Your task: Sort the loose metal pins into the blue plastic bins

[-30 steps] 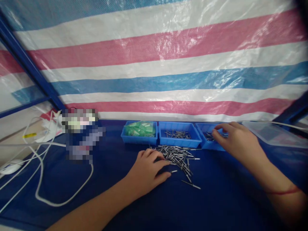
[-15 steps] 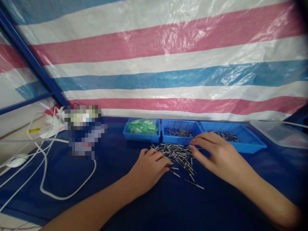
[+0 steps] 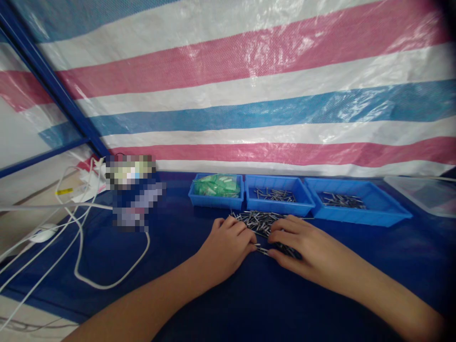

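Observation:
A loose pile of blind rivets (image 3: 257, 221), thin metal pins with silvery heads, lies on the dark blue tabletop (image 3: 228, 304). My left hand (image 3: 230, 242) is at the pile's left side, fingers curled and pressed together. Rivet ends poke out at its thumb and fingertip; how many it holds is hidden. On the right side my right hand (image 3: 302, 242) reaches over the pile with thumb and fingers apart, its fingertips among the rivets and its thumb tip beside a few at the near edge. Part of the pile is hidden under this hand.
Behind the pile stand three blue bins: one with green plastic packets (image 3: 217, 186), a middle bin (image 3: 302, 205) and a right bin (image 3: 377, 216) with rivets. A clear plastic lid or tray (image 3: 423, 197) lies far right. White cables (image 3: 80, 256) and blurred items (image 3: 133, 190) occupy the left.
My right hand has moved left and nearer, from beside the bins down onto the pile's right side. Stray rivets at the near edge are now gathered or covered. The view has shifted slightly.

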The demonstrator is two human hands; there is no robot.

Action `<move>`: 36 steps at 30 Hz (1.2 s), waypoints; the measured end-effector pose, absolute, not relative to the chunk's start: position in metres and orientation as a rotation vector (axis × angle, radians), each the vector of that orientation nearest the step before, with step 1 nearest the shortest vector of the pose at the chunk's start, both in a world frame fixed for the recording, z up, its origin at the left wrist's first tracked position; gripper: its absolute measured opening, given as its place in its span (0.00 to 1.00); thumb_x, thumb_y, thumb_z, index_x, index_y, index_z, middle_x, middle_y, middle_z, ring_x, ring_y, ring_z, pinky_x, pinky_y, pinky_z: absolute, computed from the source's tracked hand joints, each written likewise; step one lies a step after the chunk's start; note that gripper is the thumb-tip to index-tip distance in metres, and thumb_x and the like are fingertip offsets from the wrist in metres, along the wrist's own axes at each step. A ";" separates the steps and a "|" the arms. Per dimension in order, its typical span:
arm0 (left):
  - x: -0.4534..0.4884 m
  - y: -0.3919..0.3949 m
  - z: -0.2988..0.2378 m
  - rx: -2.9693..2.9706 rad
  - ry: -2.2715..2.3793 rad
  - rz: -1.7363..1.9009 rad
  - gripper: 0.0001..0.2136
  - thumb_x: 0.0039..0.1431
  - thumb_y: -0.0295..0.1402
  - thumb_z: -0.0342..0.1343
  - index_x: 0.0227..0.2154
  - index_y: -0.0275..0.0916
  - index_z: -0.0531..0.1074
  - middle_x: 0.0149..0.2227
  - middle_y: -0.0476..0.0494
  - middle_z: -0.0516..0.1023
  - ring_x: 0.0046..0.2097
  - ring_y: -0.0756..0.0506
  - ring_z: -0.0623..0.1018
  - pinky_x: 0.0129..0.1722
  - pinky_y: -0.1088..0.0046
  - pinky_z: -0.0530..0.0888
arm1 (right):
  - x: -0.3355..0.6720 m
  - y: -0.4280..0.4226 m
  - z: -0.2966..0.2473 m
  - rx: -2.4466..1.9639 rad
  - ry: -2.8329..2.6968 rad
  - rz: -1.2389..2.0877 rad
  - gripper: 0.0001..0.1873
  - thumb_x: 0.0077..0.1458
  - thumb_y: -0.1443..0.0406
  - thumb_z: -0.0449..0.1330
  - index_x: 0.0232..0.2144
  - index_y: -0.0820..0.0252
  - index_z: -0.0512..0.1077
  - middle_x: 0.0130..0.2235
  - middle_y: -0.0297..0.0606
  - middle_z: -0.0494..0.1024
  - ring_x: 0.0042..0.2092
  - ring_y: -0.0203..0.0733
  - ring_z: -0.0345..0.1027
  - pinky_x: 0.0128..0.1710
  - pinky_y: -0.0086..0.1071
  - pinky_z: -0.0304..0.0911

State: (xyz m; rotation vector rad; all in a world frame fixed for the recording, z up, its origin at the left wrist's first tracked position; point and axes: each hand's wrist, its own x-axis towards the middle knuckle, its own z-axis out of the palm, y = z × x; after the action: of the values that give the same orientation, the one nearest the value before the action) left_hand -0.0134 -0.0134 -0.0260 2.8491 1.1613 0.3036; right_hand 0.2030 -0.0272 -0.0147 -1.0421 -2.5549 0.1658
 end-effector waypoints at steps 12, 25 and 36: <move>-0.012 -0.012 -0.014 2.616 1.050 0.603 0.09 0.66 0.33 0.47 0.40 0.40 0.72 0.40 0.48 0.76 0.43 0.48 0.74 0.44 0.70 0.65 | 0.196 -0.029 -0.018 -1.005 -2.450 0.267 0.06 0.59 0.67 0.55 0.36 0.57 0.72 0.35 0.38 0.74 0.38 0.42 0.69 0.39 0.37 0.63; -0.007 -0.018 -0.019 1.977 1.013 0.898 0.07 0.56 0.34 0.59 0.37 0.38 0.74 0.36 0.47 0.79 0.37 0.49 0.78 0.41 0.75 0.73 | 0.186 -0.032 -0.017 -0.987 -2.268 0.526 0.08 0.61 0.68 0.52 0.34 0.56 0.71 0.35 0.38 0.75 0.39 0.40 0.68 0.38 0.34 0.65; -0.005 -0.020 -0.017 1.825 1.013 0.948 0.06 0.57 0.35 0.58 0.33 0.37 0.75 0.32 0.48 0.78 0.34 0.49 0.77 0.36 0.76 0.72 | 0.185 -0.036 -0.013 -0.980 -2.181 0.611 0.10 0.62 0.66 0.51 0.32 0.57 0.71 0.34 0.39 0.75 0.37 0.40 0.69 0.39 0.35 0.65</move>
State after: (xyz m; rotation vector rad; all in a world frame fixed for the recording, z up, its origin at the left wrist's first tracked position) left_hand -0.0053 -0.0201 -0.0171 1.8247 1.0131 0.9477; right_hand 0.1845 -0.0361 -0.0131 -0.9796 -2.1814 0.6109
